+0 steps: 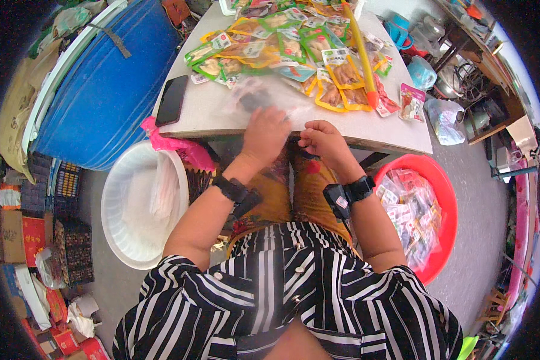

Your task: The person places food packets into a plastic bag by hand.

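Note:
My left hand (266, 132) is blurred at the near edge of the white table (198, 119). Its fingertips reach a clear plastic bag (276, 96), and a dark thing (254, 101) shows in or under the film. Whether the fingers grip the film is unclear. Just to the right, my right hand (326, 140) hovers at the table edge with curled fingers and the thumb close to them. Anything between those fingers is too small to make out. Beyond both hands lies a heap of sealed food pouches (292, 45) with green and yellow borders.
A yellow stick (359, 49) with an orange end lies across the pouches. At the table's left is a smartphone (172, 100). A white basin (130, 202) holding clear bags stands left; a red basin (447, 216) of filled bags stands right. A blue barrel (103, 90) is at the far left.

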### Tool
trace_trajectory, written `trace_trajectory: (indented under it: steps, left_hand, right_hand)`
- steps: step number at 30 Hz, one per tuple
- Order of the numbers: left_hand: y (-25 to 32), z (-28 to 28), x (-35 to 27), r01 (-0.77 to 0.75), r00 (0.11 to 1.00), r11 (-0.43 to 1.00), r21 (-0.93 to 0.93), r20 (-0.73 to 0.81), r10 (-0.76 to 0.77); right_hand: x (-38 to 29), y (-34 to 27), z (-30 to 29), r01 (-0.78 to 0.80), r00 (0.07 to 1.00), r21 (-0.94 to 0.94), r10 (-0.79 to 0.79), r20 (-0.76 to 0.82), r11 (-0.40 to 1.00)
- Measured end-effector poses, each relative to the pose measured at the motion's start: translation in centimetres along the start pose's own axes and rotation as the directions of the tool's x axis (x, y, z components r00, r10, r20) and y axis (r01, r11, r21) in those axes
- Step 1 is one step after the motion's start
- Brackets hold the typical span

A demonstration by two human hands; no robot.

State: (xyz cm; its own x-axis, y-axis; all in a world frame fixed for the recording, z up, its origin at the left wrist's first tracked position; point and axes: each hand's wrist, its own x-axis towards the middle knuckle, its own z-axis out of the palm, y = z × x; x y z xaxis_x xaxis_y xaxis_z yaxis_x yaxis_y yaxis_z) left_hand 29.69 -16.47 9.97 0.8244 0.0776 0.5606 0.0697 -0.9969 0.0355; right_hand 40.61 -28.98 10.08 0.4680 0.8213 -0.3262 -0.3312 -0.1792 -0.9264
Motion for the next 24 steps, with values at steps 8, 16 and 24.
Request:
trace_trajectory:
  steps: [8, 16, 24]
  left_hand:
    - [-1.4, -7.3, 3.3, 0.308, 0.917, 0.639, -0.705, 0.041, -0.397]
    - [1.5, -10.0, 3.8, 0.348, 0.841, -0.148, -0.926, 0.379, -0.387]
    - [1.4, -7.0, 0.8, 0.446, 0.763, -0.362, -0.818, 0.56, -0.323]
  right_hand:
    - [-1.9, -1.7, -1.6, 0.304, 0.947, 0.098, -0.289, -0.14, 0.948]
    - [-5.3, -3.6, 0.2, 0.457, 0.848, 0.067, -0.457, 0.269, 0.887]
    - [-7.2, -0.9, -0.1, 0.456, 0.889, -0.207, -0.433, 0.151, 0.865]
